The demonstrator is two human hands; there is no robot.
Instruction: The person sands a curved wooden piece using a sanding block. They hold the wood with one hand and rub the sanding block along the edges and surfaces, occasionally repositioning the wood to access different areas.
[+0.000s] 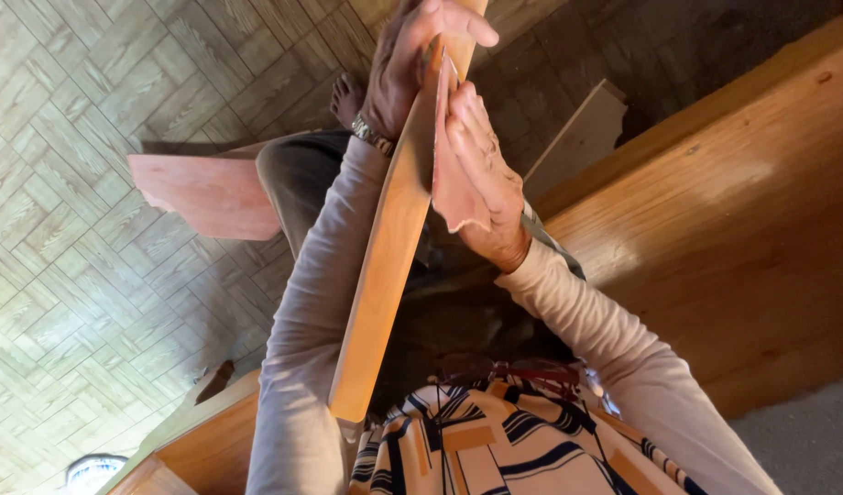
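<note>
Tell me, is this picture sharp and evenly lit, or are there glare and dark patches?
In the head view, sunlight throws a bright glare patch on the wooden bench; the floor at left is pale and washed out, while the top right lies in shadow. The left hand, right hand and wooden board look reasonably sharp; straight edges bend toward the corners.

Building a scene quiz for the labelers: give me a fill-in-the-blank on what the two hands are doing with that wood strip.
1. The left hand grips the long wooden strip near its ____ end.
2. The right hand presses a reddish sheet of ____ against the strip's edge.
3. A metal ____ sits on the left wrist.
4. A reddish board lies on the ____ floor.

Missing words: far; sandpaper; bracelet; parquet
</note>
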